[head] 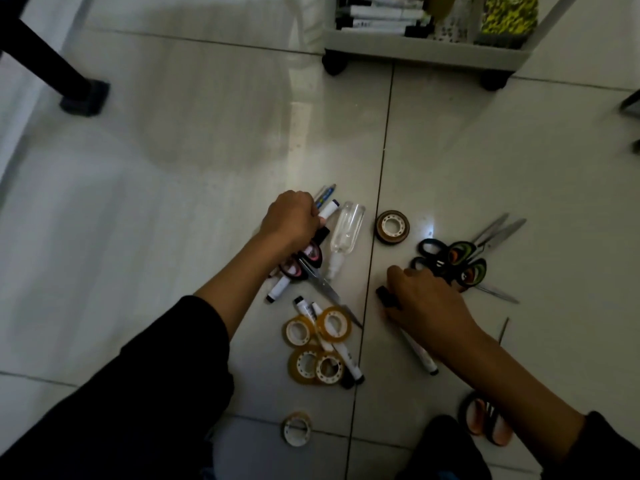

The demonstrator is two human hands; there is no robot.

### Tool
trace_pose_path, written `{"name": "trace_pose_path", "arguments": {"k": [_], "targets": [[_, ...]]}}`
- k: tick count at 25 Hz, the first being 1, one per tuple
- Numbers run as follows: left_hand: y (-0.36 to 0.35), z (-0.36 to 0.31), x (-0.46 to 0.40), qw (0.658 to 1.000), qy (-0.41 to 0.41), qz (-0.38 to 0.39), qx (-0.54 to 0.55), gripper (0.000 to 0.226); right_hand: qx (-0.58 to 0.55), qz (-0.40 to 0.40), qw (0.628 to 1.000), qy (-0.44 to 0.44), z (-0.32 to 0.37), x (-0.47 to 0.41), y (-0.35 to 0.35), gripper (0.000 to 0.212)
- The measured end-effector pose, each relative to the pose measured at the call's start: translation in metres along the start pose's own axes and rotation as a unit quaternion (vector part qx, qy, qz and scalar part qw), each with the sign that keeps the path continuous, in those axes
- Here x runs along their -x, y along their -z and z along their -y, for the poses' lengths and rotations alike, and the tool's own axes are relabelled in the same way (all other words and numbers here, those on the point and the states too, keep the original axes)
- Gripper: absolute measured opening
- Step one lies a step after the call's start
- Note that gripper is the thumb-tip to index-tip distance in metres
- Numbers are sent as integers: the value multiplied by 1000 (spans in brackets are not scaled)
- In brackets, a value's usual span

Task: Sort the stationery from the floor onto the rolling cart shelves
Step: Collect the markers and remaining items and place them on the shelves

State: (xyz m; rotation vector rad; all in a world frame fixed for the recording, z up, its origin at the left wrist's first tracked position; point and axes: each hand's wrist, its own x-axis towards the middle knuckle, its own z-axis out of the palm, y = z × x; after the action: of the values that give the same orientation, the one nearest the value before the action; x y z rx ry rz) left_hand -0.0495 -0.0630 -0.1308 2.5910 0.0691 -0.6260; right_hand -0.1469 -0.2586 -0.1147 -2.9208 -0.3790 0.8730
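head view, and i'm looking down at a pale tiled floor [173, 202] with stationery strewn across it. left hand [291, 218] is curled tight round a fistful of markers [327, 209], their capped ends poking out past the knuckles, and it sits right over pink-handled scissors [304, 261]. right hand [424, 299] is down on the tiles, fingers bent round a black-capped marker [417, 351] whose white barrel runs back under the wrist. just beyond its fingertips lies a tangle of scissors [460, 261] with black, orange and green handles, blades fanning to the right. between the two hands lies a clear bottle [346, 230] on its side, white cap toward me, and beside it, across the tile seam, a dark tape roll [392, 226]. nearer me, four amber tape rolls [320, 344] cluster together with two markers lying across them. one more tape roll [296, 429] sits alone close to my knee, and another pair of scissors [485, 422] shows at the lower right, partly behind the right arm. up top, the cart [426, 50] stands on black castors, its bottom shelf already holding a stack of markers on the left and a yellow-patterned pack to the right. a black furniture leg [52, 64] slants in at upper left.
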Motion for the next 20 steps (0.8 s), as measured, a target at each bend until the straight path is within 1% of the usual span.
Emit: {"name": "trace_pose_path", "arguments": {"k": [3, 5, 7, 9, 11, 12, 13, 14, 15, 16, 17, 18, 19, 20], "targets": [[3, 4, 8, 998, -5, -62, 7, 26, 7, -24, 999, -22, 3, 1, -7, 29], [7, 8, 16, 991, -12, -109, 73, 18, 9, -59, 998, -28, 7, 2, -12, 29], [9, 12, 24, 976, -19, -143, 161, 16, 12, -88, 996, -23, 9, 2, -19, 28], [11, 16, 29, 953, -36, -198, 225, 18, 7, -120, 992, -27, 9, -1, -22, 28], [16, 14, 36, 918, -60, -266, 287, 17, -16, -179, 984, -12, 12, -4, -18, 29], [19, 12, 40, 898, -73, -296, 317, 15, -44, -209, 977, 5, 16, -5, -12, 27], [23, 10, 44, 881, -85, -314, 345, 12, -98, -216, 971, 18, 20, -5, -5, 24], [26, 8, 48, 871, -90, -316, 367, 11, -168, -198, 965, 27, 26, -6, 4, 20], [28, 7, 53, 876, -84, -294, 373, 12, -238, -155, 958, 35, 31, -6, 9, 16], [28, 9, 57, 898, -72, -244, 359, 13, -290, -105, 950, 48, 38, -6, 11, 14], [25, 14, 61, 928, -64, -168, 327, 13, -314, -58, 946, 64, 45, -4, 10, 15], [19, 22, 64, 953, -71, -81, 284, 13, -310, -27, 947, 85, 51, -2, 5, 19], [12, 32, 69, 968, -95, -4, 233, 14, -280, -9, 954, 107, 56, 0, -2, 27], [3, 42, 73, 974, -130, 54, 177, 19, -233, 4, 965, 122, 58, 1, -10, 37]]}}
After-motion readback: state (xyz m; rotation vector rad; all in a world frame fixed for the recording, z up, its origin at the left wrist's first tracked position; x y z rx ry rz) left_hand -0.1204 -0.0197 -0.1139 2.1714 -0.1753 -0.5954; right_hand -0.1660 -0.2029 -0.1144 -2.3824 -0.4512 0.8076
